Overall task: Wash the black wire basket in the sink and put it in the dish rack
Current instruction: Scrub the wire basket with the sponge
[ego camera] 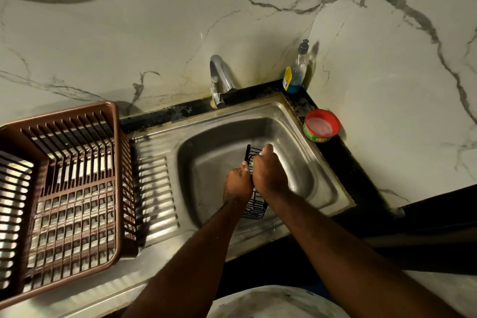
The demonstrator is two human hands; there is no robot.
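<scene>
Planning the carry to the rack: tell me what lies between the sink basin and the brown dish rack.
In the head view, only the sink's ribbed steel drainboard lies between the basin and the dish rack; nothing stands on it.

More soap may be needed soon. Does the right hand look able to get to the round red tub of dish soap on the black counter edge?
Probably yes. The red tub stands uncovered, right of the steel sink, nothing between. But the right hand holds something at the black wire basket.
</scene>
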